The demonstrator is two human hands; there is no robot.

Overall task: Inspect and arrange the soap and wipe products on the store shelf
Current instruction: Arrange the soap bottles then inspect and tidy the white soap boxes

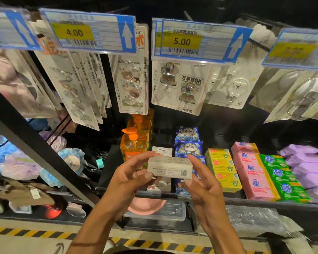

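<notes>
A whitish wrapped soap bar (170,168) with printed text and a QR code is held up in front of the black shelf (264,200). My left hand (130,176) grips its left end, thumb underneath. My right hand (200,182) pinches its right end. Behind it on the shelf lie more whitish soap boxes (162,151), blue panda wipe packs (188,142), yellow soap bars (222,162), pink soap bars (250,171), green soap bars (281,175) and purple packs (307,162). Orange pump soap bottles (134,143) stand at the shelf's left.
Carded hooks (180,85) and price tags (191,41) hang just above the shelf. A slanted black post (35,142) runs at the left, with shower caps and puffs (70,158) behind it. Below sit a clear bin (158,209) with a pink dish, and a striped floor strip (35,233).
</notes>
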